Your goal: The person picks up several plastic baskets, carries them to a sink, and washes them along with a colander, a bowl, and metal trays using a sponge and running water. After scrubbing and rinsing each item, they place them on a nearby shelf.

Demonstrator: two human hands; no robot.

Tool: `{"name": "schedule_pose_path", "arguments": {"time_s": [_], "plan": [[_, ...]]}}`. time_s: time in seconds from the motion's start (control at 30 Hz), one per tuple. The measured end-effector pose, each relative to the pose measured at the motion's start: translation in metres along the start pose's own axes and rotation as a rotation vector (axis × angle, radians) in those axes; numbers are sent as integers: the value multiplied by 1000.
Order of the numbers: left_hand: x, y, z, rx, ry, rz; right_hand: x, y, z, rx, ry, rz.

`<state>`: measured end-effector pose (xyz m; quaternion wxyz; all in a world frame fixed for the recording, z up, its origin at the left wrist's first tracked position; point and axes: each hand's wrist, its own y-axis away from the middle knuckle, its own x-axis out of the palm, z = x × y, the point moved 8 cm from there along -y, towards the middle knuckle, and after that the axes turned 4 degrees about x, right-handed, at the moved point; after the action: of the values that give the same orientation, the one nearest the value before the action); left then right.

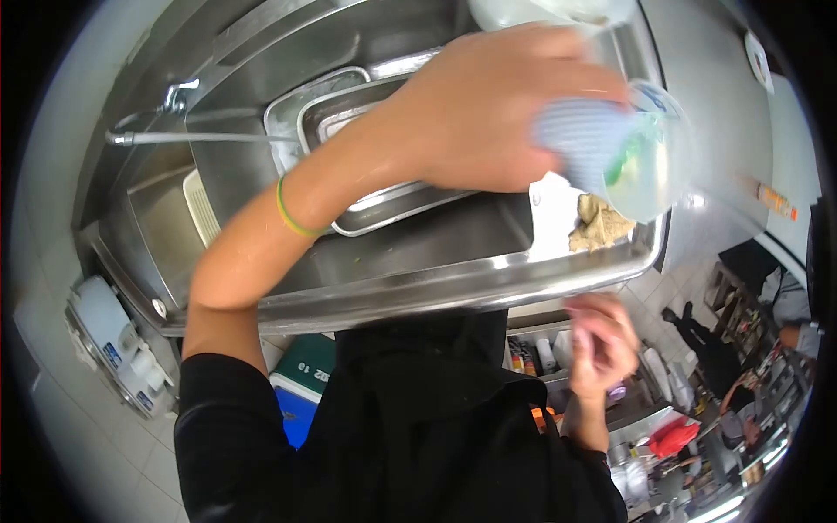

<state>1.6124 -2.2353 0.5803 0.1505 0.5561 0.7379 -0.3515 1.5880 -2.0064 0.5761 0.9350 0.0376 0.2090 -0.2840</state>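
My left hand point(497, 113) reaches across the sink and grips a light-blue ribbed cloth or sponge point(580, 135). The cloth is at the side of a round translucent plastic tub point(649, 183) with something green at it; motion blur hides whether they touch. Beside the tub, a crumpled tan cloth point(600, 222) lies on the sink's right ledge point(551, 222). My right hand point(602, 344) hangs below the front rim, fingers loosely curled and apart, with nothing visible in it. Nested metal trays point(384, 218) sit in the basin, partly covered by my left forearm.
A faucet point(179, 94) with a long spout point(200, 138) extends over the steel sink point(418, 283) from the left. A pale ridged board point(200, 205) leans in the left compartment. Another clear container point(549, 10) stands at the back. People and shelves appear at lower right.
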Motion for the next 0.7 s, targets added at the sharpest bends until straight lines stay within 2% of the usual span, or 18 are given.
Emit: {"name": "schedule_pose_path", "arguments": {"time_s": [0.03, 0.1, 0.17, 0.27, 0.33, 0.37, 0.4, 0.43, 0.47, 0.5, 0.53, 0.6, 0.67, 0.7], "plan": [[-7, 36, 24, -130, -32, -18, 27, -5, -4, 78, -65, 101], [1, 126, 94, -407, -5, -77, 74, -16, -11, 94, -93, 237], [24, 222, 157, -629, -157, -5, 116, -28, -25, 120, -14, 349], [50, 334, 211, -759, -226, 48, 178, -44, -82, 292, 87, 489], [73, 370, 225, -768, -307, 290, 211, -54, -138, 316, 171, 537], [76, 381, 231, -873, -276, 343, 224, -64, -157, 384, 243, 564], [82, 395, 237, -877, -249, 338, 232, -78, -171, 273, 380, 548], [79, 412, 246, -875, -272, 188, 238, -95, -178, 174, 549, 508], [75, 430, 258, -872, -301, 35, 240, -112, -163, -29, 619, 317], [79, 448, 270, -896, -243, 6, 244, -128, -154, -138, 706, 193], [88, 457, 278, -909, -226, 0, 240, -140, -152, -139, 754, 113], [77, 478, 287, -1032, -240, -97, 256, -155, -173, 31, 690, 110], [66, 482, 295, -1130, -265, -161, 278, -150, -229, 55, 670, 204], [58, 490, 303, -1219, -201, -316, 296, -146, -247, 175, 638, 308]]}}
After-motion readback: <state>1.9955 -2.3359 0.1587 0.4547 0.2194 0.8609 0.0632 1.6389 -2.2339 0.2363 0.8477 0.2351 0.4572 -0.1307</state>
